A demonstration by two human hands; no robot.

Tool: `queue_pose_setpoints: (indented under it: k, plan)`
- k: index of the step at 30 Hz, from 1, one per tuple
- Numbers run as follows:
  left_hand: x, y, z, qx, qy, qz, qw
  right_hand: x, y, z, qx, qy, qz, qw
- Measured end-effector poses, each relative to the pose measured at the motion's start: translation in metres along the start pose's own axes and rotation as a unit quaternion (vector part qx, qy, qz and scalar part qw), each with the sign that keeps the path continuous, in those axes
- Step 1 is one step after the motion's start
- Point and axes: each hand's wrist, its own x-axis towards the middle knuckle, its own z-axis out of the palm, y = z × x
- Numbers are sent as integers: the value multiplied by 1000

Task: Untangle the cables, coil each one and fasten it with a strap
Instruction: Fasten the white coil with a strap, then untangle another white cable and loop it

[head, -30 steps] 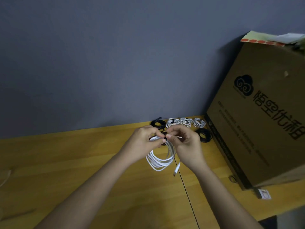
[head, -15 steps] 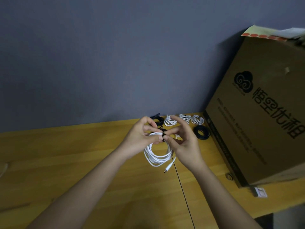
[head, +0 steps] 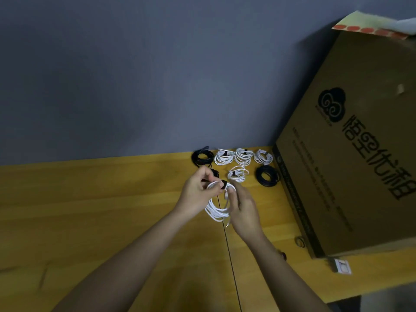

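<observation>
Two bare forearms in view, no sleeves showing up to the bottom frame edge. Left hand (head: 198, 193) bare: no ring, watch or glove visible. Right hand (head: 244, 210) bare too, no ring or glove visible. A small dark item sits at the outer edge of the right forearm just below the wrist; too blurred to tell whether it is worn. Fingernails short, no polish discernible. Nothing else of the person's body in view.
</observation>
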Motion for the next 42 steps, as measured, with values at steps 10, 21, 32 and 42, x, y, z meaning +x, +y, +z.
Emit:
queue_pose_setpoints:
  k: [10, 21, 32, 42]
  plan:
    - [44, -64, 77, 162, -16, -14, 987, 31, 97, -48, -41, -47, 149, 987]
    - [53, -101, 64, 319, -4, -102, 942, 78, 204, -72, -55, 10, 366, 929]
    - [11, -80, -12, 363, 88, -80, 924, 35, 116, -8, -261, -47, -6, 964]
    - [-183, -83, -286, 491, 228, -232, 808, -31, -64, 246, -297, -251, -256, 885]
